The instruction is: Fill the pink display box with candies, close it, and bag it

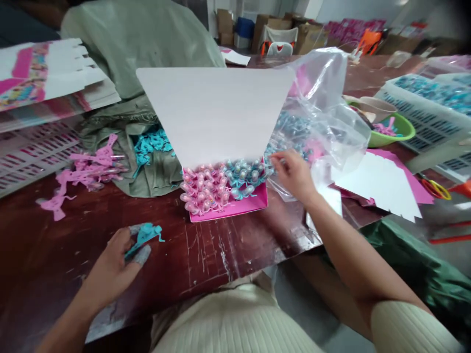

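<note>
Between thumb and fingers, my left hand (123,255) holds a blue plastic piece (146,234) over the table's left front; the fingertips look covered. My right hand (292,174) is raised beside the right edge of an open box (235,211), its fingers bent at the clear plastic bag (331,117). Whatever those fingers grip is too small to make out. In the pink box, pink clear-tipped pieces (206,189) fill the left side and blue ones (245,174) part of the right. The box's white lid (221,113) stands up at the back.
Loose pink pieces (91,166) and a blue pile (152,144) on green cloth lie at left. Printed cardboard (47,78) is stacked on a white basket (40,149). At right are a green bowl (406,132), white card (379,181) and scissors (436,189).
</note>
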The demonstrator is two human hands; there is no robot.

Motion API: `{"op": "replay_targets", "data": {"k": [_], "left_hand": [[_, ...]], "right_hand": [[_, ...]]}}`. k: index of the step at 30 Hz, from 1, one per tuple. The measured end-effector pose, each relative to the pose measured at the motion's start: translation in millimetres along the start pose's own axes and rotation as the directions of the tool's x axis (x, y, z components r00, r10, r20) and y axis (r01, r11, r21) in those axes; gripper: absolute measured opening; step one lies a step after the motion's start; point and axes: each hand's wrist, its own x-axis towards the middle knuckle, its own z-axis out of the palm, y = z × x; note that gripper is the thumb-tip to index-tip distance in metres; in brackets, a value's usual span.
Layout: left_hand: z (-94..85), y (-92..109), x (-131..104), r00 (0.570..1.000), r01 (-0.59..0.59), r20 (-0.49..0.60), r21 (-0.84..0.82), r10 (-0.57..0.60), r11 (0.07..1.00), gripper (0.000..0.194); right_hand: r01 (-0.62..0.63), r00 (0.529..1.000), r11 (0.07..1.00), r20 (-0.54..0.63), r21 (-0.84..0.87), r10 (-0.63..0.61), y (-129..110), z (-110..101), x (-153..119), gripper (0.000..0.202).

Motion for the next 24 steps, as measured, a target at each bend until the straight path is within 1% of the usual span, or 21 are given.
{"op": "replay_targets", "data": {"k": [1,2,4,5,7,9,11,12,13,14,15,16,17,18,19,20,21,24], "left_hand": [[1.5,7.5,-5.7,0.999,0.032,0.027,-0.078,-0.03,0.996,0.03],[5.3,16.6,-9.3,0.996,0.068,0.063,-0.133,-0.06,0.989,0.031],[20.0,38.2,-10.3,0.985,0.126,0.144,-0.201,-0.098,0.972,0.03],[30.1,50.0,-8.3,0.977,0.137,0.192,-0.233,-0.093,0.963,0.028],[52.5,73.6,-2.1,0.959,0.141,0.277,-0.313,-0.052,0.939,0.024],[72.6,94.0,4.2,0.944,0.144,0.331,-0.383,-0.01,0.913,0.018],[87.3,108.4,9.2,0.935,0.153,0.354,-0.42,0.006,0.895,0.018],[92.6,113.5,11.3,0.934,0.155,0.356,-0.432,0.011,0.888,0.019],[96.9,117.6,13.3,0.934,0.155,0.356,-0.442,0.015,0.884,0.019],[100.5,121.0,15.3,0.934,0.156,0.357,-0.449,0.016,0.88,0.02],[103.6,124.1,17.4,0.932,0.159,0.362,-0.458,0.02,0.875,0.02],[106.4,127.2,19.5,0.927,0.16,0.373,-0.469,0.031,0.869,0.019],[108.9,130.4,21.6,0.923,0.156,0.383,-0.482,0.047,0.862,0.019],[111.0,133.5,23.7,0.917,0.148,0.393,-0.493,0.068,0.857,0.019],[112.8,136.5,25.6,0.913,0.135,0.399,-0.499,0.089,0.856,0.019],[114.0,139.0,27.1,0.911,0.113,0.397,-0.498,0.111,0.86,0.019],[114.9,141.0,28.2,0.912,0.082,0.388,-0.489,0.133,0.868,0.02],[115.8,143.8,28.0,0.92,-0.051,0.33,-0.432,0.21,0.901,0.02]], "right_hand": [[-0.064,0.998,0.998,0.007,-0.011,0.065,18.3,6.2,2.0,0.038],[-0.096,0.995,0.995,0.038,-0.023,0.097,35.3,14.3,4.1,0.034],[-0.102,0.987,0.994,0.124,-0.032,0.105,62.7,32.4,7.7,0.025],[-0.099,0.983,0.995,0.154,-0.029,0.103,72.7,40.2,9.0,0.021],[-0.101,0.979,0.995,0.179,-0.012,0.101,85.4,48.9,9.9,0.017],[-0.119,0.98,0.993,0.16,0.011,0.116,87.8,45.7,5.4,0.018],[-0.141,0.984,0.989,0.113,0.046,0.136,77.4,32.3,-8.9,0.026],[-0.142,0.987,0.982,0.095,0.123,0.131,66.9,23.3,-20.2,0.032],[-0.134,0.989,0.961,0.097,0.244,0.113,53.2,13.9,-33.9,0.038],[-0.115,0.991,0.903,0.113,0.413,0.074,36.9,4.8,-49.1,0.042],[-0.096,0.988,0.791,0.153,0.604,0.003,19.3,-3.1,-64.5,0.041],[-0.103,0.974,0.673,0.21,0.732,-0.079,1.4,-9.2,-78.9,0.037],[-0.109,0.958,0.57,0.239,0.814,-0.158,-15.2,-13.0,-90.9,0.033],[-0.122,0.942,0.503,0.26,0.855,-0.213,-29.3,-14.7,-99.8,0.028],[-0.125,0.932,0.473,0.267,0.872,-0.245,-40.0,-14.6,-105.3,0.026],[-0.115,0.929,0.475,0.263,0.873,-0.259,-47.0,-13.5,-107.6,0.025],[-0.094,0.93,0.503,0.256,0.859,-0.264,-50.7,-12.0,-107.3,0.025],[0.021,0.917,0.614,0.229,0.789,-0.326,-50.4,-10.0,-99.7,0.026]]}}
